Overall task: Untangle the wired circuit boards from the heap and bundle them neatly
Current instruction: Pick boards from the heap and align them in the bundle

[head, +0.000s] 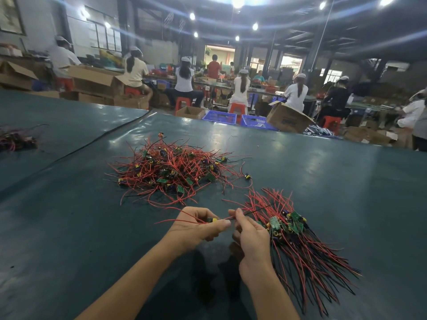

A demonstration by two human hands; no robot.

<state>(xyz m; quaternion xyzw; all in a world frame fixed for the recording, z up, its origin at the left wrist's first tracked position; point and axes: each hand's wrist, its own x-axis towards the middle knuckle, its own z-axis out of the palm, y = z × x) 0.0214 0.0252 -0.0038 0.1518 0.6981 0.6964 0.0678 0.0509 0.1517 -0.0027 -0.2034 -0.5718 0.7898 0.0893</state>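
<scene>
The left hand (196,229) grips a small board (212,220); the right hand (251,236) pinches its wire (227,218). A hard pull could snap it or mess up the bundle (291,227).

What I can't see from up here
My fingers (204,213) cover most of the small board (212,220) in my left hand (196,228); the back of my right hand (251,236) hides the fingers under its pinched wire (254,211); boards lie buried in the heap (175,169); the left edge crops another pile (16,138).

Head camera looks forward and down, close over the table (323,169); edges seemingly warped.
</scene>
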